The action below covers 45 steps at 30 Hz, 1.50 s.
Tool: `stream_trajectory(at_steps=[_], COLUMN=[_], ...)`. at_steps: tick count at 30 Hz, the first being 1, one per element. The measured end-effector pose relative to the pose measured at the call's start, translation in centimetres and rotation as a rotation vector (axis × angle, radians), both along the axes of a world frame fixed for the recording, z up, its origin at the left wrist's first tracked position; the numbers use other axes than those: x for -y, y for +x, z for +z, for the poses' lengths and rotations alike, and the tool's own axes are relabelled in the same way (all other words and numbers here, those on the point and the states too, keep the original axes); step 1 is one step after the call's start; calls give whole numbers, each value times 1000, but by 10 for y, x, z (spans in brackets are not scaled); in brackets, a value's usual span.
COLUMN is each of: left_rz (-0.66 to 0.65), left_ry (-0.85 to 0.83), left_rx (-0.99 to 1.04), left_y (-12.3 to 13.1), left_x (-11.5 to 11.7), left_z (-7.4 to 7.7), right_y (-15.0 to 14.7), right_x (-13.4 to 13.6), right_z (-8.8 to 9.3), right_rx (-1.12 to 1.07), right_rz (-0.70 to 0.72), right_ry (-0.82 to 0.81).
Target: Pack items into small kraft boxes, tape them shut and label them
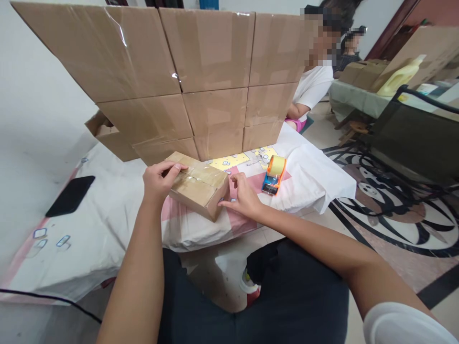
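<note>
A small flat cardboard box (197, 174) lies at a slant on the cloth-covered surface, with clear tape along its top. My left hand (160, 179) grips its left end, thumb over the top face. At the opposite end is my right hand (244, 195), thumb against the end face and forefinger bent near the upper corner; its other fingers are partly hidden. To the right of that hand rests an orange and blue tape dispenser (274, 175) with a yellowish roll in it.
Stacked cardboard boxes (215, 62) form a wall just behind. An open box (116, 141) and a black phone (71, 196) are on the left. A person in a white shirt (317, 86) sits beyond the stack. A dark chair (412, 138) stands at right.
</note>
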State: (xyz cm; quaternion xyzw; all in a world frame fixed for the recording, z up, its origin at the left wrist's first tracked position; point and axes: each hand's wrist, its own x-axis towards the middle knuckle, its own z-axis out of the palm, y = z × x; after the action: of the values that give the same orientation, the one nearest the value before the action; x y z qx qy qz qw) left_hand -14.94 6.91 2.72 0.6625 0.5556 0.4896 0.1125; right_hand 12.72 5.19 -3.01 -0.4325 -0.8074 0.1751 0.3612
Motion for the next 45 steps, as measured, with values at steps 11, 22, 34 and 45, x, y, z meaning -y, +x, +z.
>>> stream_trajectory(at_steps=[11, 22, 34, 45], left_rz=[30, 79, 338, 174], left_ry=[81, 77, 232, 237], left_rx=[-105, -178, -311, -513], left_y=[10, 9, 41, 71], left_x=[3, 0, 52, 100], left_z=[0, -2, -15, -55], right_y=[-1, 1, -3, -10], right_x=[-14, -7, 0, 6], right_z=[2, 1, 3, 10], right_rx=[208, 233, 288, 324], right_rz=[25, -2, -16, -14], right_ry=[-138, -193, -195, -212])
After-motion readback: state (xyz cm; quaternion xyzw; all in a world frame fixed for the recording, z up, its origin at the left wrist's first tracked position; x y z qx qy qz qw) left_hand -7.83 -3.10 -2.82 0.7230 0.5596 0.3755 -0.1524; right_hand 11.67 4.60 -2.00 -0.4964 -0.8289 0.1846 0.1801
